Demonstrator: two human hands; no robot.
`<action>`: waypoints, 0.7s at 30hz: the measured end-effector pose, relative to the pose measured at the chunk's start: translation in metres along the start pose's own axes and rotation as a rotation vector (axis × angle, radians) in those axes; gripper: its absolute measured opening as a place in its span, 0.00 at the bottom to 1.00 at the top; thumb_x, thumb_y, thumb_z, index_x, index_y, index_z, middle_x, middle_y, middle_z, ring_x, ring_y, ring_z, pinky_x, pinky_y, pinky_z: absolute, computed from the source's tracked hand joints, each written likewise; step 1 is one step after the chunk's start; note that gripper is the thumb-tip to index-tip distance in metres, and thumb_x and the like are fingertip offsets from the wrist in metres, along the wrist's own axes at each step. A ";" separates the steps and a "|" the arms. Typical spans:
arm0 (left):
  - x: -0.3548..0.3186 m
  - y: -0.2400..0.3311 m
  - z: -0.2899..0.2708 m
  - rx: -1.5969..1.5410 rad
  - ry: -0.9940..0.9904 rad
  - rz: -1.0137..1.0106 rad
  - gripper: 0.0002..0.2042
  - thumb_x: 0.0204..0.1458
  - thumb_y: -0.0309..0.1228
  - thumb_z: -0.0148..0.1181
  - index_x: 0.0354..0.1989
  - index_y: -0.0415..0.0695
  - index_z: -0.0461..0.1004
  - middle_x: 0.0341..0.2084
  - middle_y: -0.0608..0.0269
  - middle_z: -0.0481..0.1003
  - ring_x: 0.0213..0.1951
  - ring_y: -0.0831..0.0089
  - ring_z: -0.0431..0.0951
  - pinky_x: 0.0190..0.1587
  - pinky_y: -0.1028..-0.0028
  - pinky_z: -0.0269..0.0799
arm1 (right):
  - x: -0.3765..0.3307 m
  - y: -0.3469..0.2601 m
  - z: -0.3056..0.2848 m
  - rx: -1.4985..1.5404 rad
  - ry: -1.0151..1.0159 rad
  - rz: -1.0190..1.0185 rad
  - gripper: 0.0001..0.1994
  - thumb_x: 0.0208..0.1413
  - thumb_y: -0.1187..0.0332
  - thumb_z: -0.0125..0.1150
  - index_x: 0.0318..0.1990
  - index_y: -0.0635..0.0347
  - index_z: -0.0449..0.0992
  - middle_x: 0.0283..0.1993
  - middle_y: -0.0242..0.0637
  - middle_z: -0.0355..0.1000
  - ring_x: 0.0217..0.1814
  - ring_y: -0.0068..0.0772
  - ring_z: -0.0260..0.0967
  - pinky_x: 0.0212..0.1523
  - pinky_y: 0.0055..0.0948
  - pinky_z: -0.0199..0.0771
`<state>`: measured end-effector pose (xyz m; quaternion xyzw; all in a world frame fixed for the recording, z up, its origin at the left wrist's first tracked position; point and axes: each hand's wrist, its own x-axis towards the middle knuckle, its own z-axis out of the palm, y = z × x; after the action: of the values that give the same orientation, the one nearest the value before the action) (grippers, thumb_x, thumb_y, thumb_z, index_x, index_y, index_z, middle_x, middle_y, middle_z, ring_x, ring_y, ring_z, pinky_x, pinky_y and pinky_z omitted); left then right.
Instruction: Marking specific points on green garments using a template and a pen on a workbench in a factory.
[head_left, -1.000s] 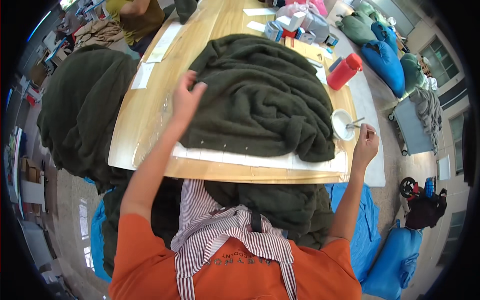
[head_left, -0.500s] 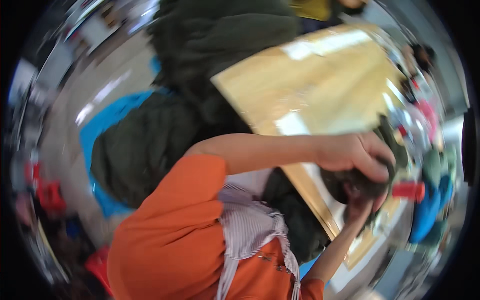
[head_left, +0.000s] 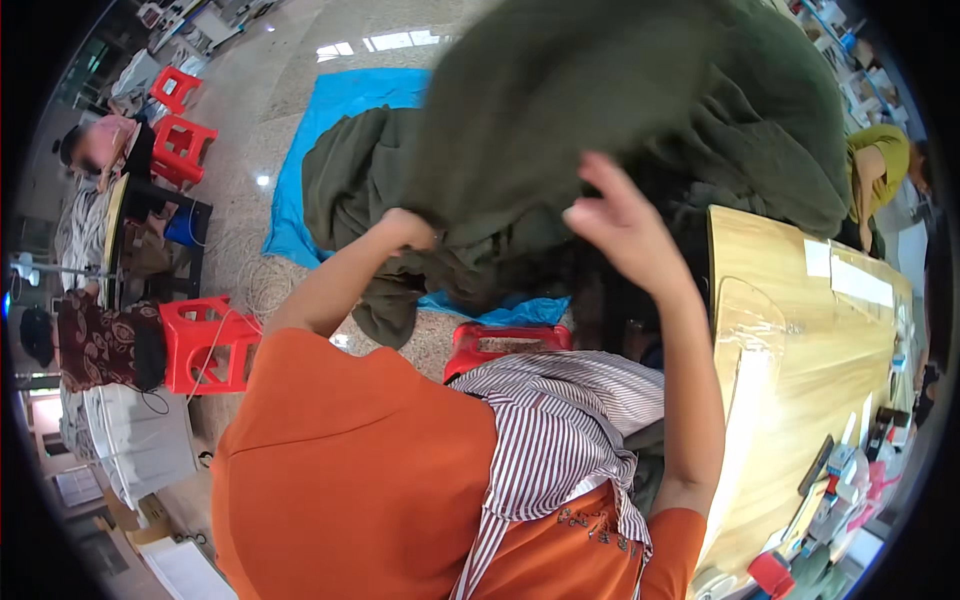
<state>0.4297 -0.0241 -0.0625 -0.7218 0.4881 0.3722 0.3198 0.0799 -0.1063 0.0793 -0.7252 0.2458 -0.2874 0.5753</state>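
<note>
A large piece of dark green fleecy cloth (head_left: 560, 110) is spread in front of me, smeared by motion. My left hand (head_left: 408, 231) is closed at its near left edge and grips the cloth. To the right, my right hand (head_left: 622, 218) is open, thumb and forefinger apart, with nothing visible in it. The cloth lies just beyond its fingertips; whether they touch it I cannot tell. More dark green cloth (head_left: 345, 185) is heaped on a blue sheet (head_left: 295, 205) on the floor.
A wooden table (head_left: 840, 330) stands at my right, with small items along its far right side. In front of me is a red stool (head_left: 510, 340); another red stool (head_left: 205, 345) stands at left. One person (head_left: 105, 145) sits at far left; a person in yellow (head_left: 880, 170) is at far right.
My view has swung left from the table to the cloth heap. Both hands have come away from the dark green bundle they held over the table. They have separated, and the right has opened.
</note>
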 end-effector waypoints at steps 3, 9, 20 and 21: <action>0.064 -0.130 0.060 0.137 0.149 -0.345 0.16 0.54 0.38 0.55 0.49 0.53 0.82 0.49 0.65 0.80 0.50 0.61 0.80 0.52 0.56 0.72 | 0.002 -0.023 0.036 -0.293 -0.126 0.004 0.35 0.54 0.68 0.67 0.68 0.62 0.59 0.67 0.48 0.63 0.54 0.43 0.73 0.54 0.35 0.74; 0.143 -0.144 0.180 0.106 -0.628 -0.274 0.12 0.48 0.33 0.59 0.41 0.46 0.81 0.37 0.59 0.80 0.44 0.67 0.79 0.49 0.57 0.70 | -0.148 -0.001 0.013 -0.339 0.104 0.410 0.27 0.54 0.73 0.65 0.63 0.62 0.67 0.57 0.45 0.72 0.49 0.39 0.74 0.52 0.32 0.74; 0.009 0.304 0.088 -0.241 0.269 1.049 0.10 0.53 0.36 0.59 0.38 0.44 0.78 0.31 0.49 0.80 0.36 0.52 0.81 0.39 0.58 0.77 | -0.437 0.015 0.115 -1.010 0.674 1.143 0.25 0.41 0.68 0.73 0.50 0.62 0.74 0.58 0.52 0.69 0.57 0.56 0.67 0.58 0.45 0.68; -0.015 0.329 0.083 -0.265 0.276 1.161 0.09 0.52 0.33 0.61 0.39 0.43 0.78 0.29 0.50 0.80 0.35 0.53 0.81 0.37 0.60 0.77 | -0.447 0.021 0.124 -1.058 0.776 1.062 0.20 0.38 0.72 0.71 0.43 0.61 0.75 0.56 0.48 0.71 0.52 0.53 0.69 0.54 0.44 0.70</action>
<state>0.0975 -0.0534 -0.1253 -0.4133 0.7882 0.4462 -0.0940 -0.1530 0.2825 -0.0227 -0.5368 0.8367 -0.0545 0.0934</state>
